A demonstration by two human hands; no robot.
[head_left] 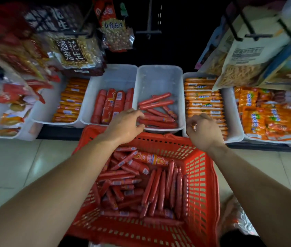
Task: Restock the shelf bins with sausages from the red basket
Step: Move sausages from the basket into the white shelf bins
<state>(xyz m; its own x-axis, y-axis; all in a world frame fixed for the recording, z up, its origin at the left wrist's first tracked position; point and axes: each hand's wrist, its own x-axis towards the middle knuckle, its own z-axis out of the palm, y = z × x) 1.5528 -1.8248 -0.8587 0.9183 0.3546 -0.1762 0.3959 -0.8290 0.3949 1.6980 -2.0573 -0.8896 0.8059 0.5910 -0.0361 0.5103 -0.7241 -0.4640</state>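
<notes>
The red basket [201, 175] stands on the floor below the shelf, holding several red sausages [151, 189], thin and thick. My left hand [125, 125] reaches over the basket's far rim to the near left corner of the middle clear bin [159, 75]. Its fingers and thumb curve around the near ends of the thin red sausages [159, 120] lying there; whether it grips one is unclear. My right hand [203, 129] hovers over the front of the bin of orange-wrapped sausages [203, 98], fingers loosely curled, holding nothing I can see.
Left of the middle bin is a bin of thick red sausages [110, 104], then another with orange sausages [69, 102]. At far right is a bin of orange snack packs [269, 114]. Hanging peanut bags [73, 50] and snack bags [244, 56] overhang the bins. Pale floor tiles [16, 166] flank the basket.
</notes>
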